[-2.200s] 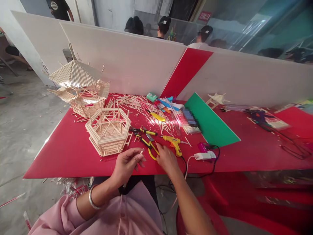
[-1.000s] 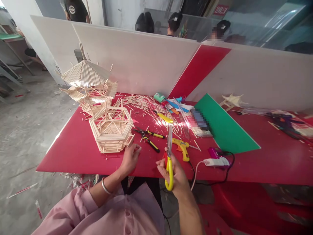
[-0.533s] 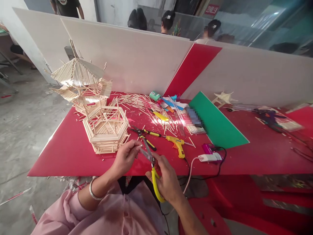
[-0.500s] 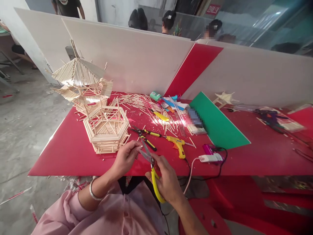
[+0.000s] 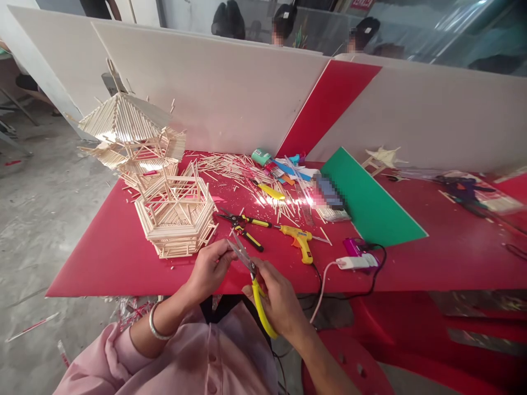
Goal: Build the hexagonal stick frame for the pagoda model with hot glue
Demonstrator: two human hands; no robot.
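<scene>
Red table [image 5: 99,263], scissors [image 5: 256,294] now off it, gripped in right hand [image 5: 279,299]; left hand [image 5: 207,272] pinched, contents unclear

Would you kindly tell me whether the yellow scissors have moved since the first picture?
Yes, toward the person: first beside the pliers, the scissors are now in the right hand, appearing across the table's front edge.
</scene>
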